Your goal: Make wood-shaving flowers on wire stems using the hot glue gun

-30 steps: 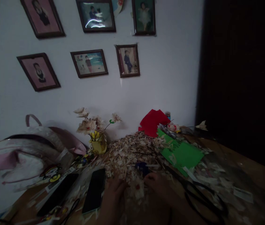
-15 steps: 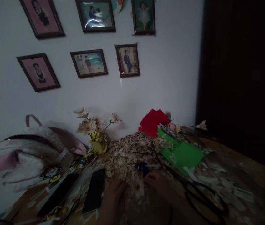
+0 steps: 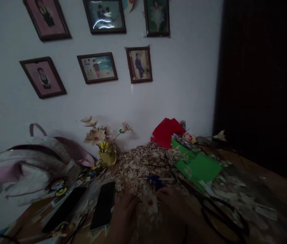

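At the bottom middle, a pale paper flower (image 3: 150, 202) with a red centre sits between my two hands. My left hand (image 3: 126, 211) is curled at its left side, fingertips close to the petals. Closed fingers of my right hand (image 3: 168, 196) are at its right, near a thin stem that is hard to see in the dim light. Just beyond my right fingers lies a blue glue gun (image 3: 155, 180). Behind it spreads a heap of pale petals (image 3: 133, 166). Black-handled scissors (image 3: 219, 210) lie right of my right hand.
Two dark phones (image 3: 103, 205) (image 3: 65, 208) lie on the left. A yellow vase (image 3: 107, 157) with flowers stands by the wall beside a pale bag (image 3: 34, 166). Green sheets (image 3: 199, 167) and red paper (image 3: 167, 132) are at the back right, with scraps on the wooden table (image 3: 283, 189).
The view has shifted very slightly. Both hands stay around the flower in nearly the same pose.
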Available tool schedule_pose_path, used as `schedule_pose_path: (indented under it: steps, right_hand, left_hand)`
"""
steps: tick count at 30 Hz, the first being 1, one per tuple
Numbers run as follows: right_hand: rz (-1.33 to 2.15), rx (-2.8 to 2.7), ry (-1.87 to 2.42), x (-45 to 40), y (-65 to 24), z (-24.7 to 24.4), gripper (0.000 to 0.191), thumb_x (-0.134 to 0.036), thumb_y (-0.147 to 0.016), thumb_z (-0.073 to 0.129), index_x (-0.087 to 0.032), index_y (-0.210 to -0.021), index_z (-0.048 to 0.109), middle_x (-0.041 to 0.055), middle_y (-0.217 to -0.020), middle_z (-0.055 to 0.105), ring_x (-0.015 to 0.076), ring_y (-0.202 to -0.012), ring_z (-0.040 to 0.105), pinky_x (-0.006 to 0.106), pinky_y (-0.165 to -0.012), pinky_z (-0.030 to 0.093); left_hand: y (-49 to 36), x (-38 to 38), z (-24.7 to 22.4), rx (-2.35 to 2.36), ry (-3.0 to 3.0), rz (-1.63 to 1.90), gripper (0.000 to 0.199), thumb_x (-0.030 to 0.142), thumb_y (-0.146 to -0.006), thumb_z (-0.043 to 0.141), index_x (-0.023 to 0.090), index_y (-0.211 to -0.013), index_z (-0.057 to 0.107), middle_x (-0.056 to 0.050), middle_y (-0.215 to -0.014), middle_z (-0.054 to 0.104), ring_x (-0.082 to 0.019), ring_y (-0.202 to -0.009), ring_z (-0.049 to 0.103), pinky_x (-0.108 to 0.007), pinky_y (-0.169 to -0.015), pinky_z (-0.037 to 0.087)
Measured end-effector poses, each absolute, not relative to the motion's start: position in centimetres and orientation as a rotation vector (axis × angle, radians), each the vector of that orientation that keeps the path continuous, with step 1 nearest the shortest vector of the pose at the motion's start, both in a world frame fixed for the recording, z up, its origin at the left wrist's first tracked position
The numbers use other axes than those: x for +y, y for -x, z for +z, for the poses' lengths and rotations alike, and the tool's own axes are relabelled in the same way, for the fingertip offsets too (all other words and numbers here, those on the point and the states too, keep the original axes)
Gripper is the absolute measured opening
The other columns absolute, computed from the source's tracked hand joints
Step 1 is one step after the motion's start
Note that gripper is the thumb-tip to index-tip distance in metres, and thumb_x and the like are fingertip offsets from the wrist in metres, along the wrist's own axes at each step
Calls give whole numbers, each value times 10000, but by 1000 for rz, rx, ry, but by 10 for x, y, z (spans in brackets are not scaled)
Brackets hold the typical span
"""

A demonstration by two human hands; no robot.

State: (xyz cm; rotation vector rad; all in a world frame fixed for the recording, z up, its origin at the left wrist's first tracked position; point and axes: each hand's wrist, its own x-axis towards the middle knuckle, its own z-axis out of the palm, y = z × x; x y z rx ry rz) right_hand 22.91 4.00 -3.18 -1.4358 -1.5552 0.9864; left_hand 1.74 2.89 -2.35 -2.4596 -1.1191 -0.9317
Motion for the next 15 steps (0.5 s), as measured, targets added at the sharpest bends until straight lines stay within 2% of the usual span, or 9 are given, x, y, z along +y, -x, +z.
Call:
schedule_pose_path:
  steps: [4, 8, 12, 15]
  right_hand:
    - [1001, -1547, 1434, 41, -229, -34, 305, -354, -730, 486, -128, -737, 690, 62, -716, 677, 190, -689, 602, 251, -600, 413]
    - [1028, -1504, 1440, 40, -229, -33, 314, -354, -736, 476, -125, -788, 685, 66, -745, 676, 181, -699, 595, 235, -570, 404]
    - [1062, -1490, 1432, 38, -227, -32, 293, -354, -728, 493, -126, -692, 673, 38, -623, 629, 149, -594, 551, 221, -504, 348]
    - [1101, -1460, 1421, 38, -227, -33, 303, -374, -728, 497, -125, -720, 669, 32, -623, 617, 140, -586, 543, 219, -516, 363]
  left_hand:
    - [-19, 28, -21, -1131, 2469, -940, 308, 40, -718, 443, 226, -867, 639, -57, -848, 673, -207, -786, 606, -326, -661, 455]
    - [-19, 28, -20, -1145, 2484, -929, 279, 54, -749, 437, 220, -859, 632, -53, -821, 673, -209, -759, 608, -338, -657, 451]
    - [-18, 29, -22, -1147, 2492, -926, 308, 34, -737, 428, 219, -878, 630, -55, -837, 670, -211, -762, 601, -335, -651, 450]
    - [-17, 30, -24, -1162, 2485, -903, 312, 40, -729, 438, 220, -894, 632, -60, -842, 665, -211, -755, 599, -328, -638, 450]
